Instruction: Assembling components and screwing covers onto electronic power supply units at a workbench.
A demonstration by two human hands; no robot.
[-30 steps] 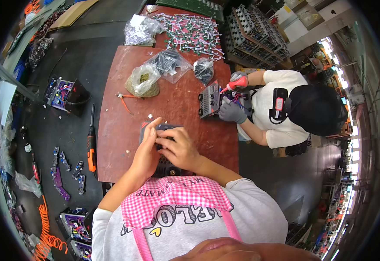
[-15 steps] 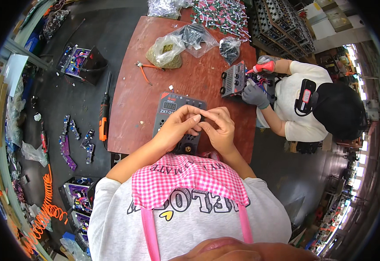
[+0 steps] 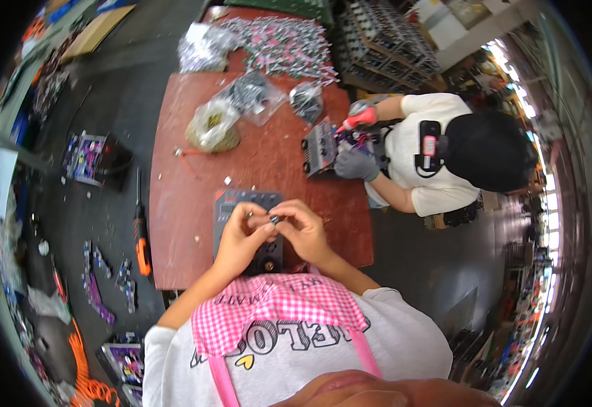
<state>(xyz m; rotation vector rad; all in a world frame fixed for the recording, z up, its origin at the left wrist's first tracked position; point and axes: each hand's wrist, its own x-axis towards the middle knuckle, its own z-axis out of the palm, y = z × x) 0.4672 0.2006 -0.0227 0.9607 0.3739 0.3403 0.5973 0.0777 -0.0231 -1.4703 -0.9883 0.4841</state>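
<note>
In front of my chest, my left hand [image 3: 243, 234] and my right hand [image 3: 304, 232] meet with their fingertips pinched together. Between them shows a small dark, round part [image 3: 275, 219], perhaps a knob; blur hides its exact kind. Just beneath my hands a dark grey front panel [image 3: 223, 205] with a small display and holes lies on the red-brown table [image 3: 174, 152]. My fingers and palms cover much of the panel.
Pliers with orange handles [image 3: 189, 161] and a bag of small brass-coloured parts [image 3: 213, 127] lie farther back. Beside the table's left edge hangs an orange-black power screwdriver [image 3: 143, 252]. At right, a co-worker's gloved hand [image 3: 356, 163] steadies a machine [image 3: 320, 148]; the other holds a red tool [image 3: 359, 119].
The whole view has shifted, so table and co-worker appear farther left. My fingers have shifted their pinch, and the small dark part now shows more plainly between them.
</note>
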